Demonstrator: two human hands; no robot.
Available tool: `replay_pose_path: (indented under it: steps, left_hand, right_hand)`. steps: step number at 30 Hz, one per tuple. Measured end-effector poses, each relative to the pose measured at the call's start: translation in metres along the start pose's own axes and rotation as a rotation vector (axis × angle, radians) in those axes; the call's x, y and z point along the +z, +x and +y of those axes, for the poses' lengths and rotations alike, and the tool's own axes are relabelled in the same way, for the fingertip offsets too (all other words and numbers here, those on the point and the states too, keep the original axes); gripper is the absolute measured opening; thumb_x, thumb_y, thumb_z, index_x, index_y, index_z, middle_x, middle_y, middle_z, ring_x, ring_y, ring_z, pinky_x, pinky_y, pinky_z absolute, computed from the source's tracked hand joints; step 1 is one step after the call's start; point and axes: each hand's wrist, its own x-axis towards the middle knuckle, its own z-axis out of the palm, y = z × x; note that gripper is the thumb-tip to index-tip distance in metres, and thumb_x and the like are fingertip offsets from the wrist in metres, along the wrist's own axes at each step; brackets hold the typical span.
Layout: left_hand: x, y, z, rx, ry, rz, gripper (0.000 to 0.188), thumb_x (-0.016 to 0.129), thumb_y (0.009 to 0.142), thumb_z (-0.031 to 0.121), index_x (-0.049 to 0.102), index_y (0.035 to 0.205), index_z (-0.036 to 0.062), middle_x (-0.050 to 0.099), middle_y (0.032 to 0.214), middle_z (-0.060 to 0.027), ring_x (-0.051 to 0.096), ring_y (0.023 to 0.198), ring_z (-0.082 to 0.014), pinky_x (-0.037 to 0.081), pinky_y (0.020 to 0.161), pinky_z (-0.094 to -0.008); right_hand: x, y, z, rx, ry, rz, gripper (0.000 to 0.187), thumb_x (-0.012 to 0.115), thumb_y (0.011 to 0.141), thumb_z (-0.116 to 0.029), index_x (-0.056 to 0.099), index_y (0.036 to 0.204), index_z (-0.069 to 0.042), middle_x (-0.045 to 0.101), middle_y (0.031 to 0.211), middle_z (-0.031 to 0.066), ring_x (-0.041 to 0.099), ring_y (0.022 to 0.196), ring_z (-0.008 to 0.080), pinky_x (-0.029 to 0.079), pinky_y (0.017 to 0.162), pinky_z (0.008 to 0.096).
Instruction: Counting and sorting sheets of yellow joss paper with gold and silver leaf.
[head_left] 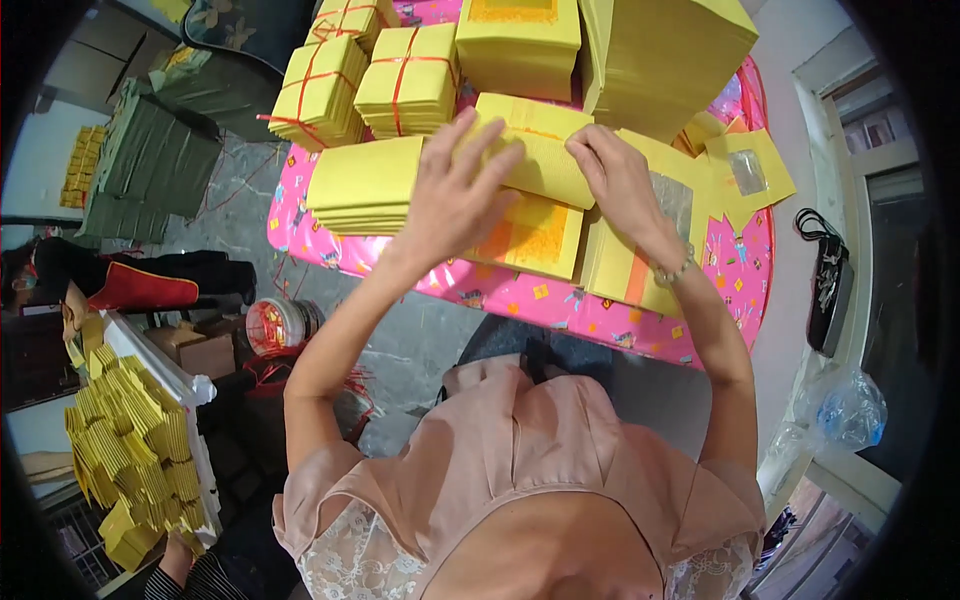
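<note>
A folded piece of yellow paper (545, 165) lies slantwise in front of me on the pink patterned table cover. My right hand (622, 190) is closed, its fingers pinching the paper's right end. Over the paper's left end, my left hand (458, 195) is open with its fingers spread; whether the fingertips touch it I cannot tell. Under the paper is a stack of yellow sheets with an orange printed panel (530, 238). To the left of it lies a pile of folded yellow paper (365, 180), partly covered by my left hand.
Bundles of yellow paper tied with red string (405, 85) stand at the back left. Tall yellow stacks (655, 65) stand behind my hands. Loose pieces with a cut-out window (748, 172) lie at right. At lower left, other people sit by a table heaped with yellow packets (130, 440).
</note>
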Motion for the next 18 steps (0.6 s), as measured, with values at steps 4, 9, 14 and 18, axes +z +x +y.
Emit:
replay_pose_path:
  steps: [4,9,14,18]
  left_hand:
    - [0.028,0.003,0.009,-0.03,-0.09,-0.147,0.067,0.069,0.087,0.042,0.047,0.145,0.0158,0.042,0.15,-0.0182,0.035,0.141,-0.0397,0.029,0.116,-0.0522]
    - [0.054,0.008,-0.002,-0.063,-0.082,-0.299,0.078,0.054,0.093,0.061,0.034,0.156,0.0192,0.029,0.158,-0.0232,0.026,0.146,-0.0438,0.021,0.12,-0.0543]
    - [0.065,0.012,-0.009,-0.092,-0.099,-0.354,0.081,0.051,0.093,0.065,0.033,0.156,0.0165,0.031,0.156,-0.0254,0.027,0.145,-0.0455,0.021,0.12,-0.0548]
    - [0.066,0.015,-0.009,-0.093,-0.106,-0.366,0.08,0.05,0.094,0.065,0.034,0.155,0.0164,0.032,0.155,-0.0256,0.028,0.144,-0.0457,0.021,0.12,-0.0549]
  right_hand:
    - [0.008,0.034,0.035,0.048,-0.046,0.018,0.022,0.056,0.1,-0.021,0.058,0.093,0.001,0.061,0.086,0.0193,0.061,0.082,0.0414,0.048,0.072,0.0487]
    - [0.018,0.058,0.065,0.106,-0.214,-0.087,0.03,0.052,0.101,-0.026,0.061,0.093,0.001,0.065,0.093,0.0193,0.062,0.091,0.0402,0.049,0.08,0.05]
    - [0.027,0.068,0.075,0.124,-0.133,-0.166,0.031,0.051,0.102,-0.026,0.065,0.105,0.001,0.067,0.1,0.02,0.063,0.096,0.0399,0.05,0.085,0.0484]
    - [0.037,0.07,0.08,0.082,-0.066,-0.217,0.03,0.052,0.102,-0.024,0.066,0.114,0.0,0.068,0.105,0.0186,0.064,0.099,0.0396,0.05,0.089,0.0476]
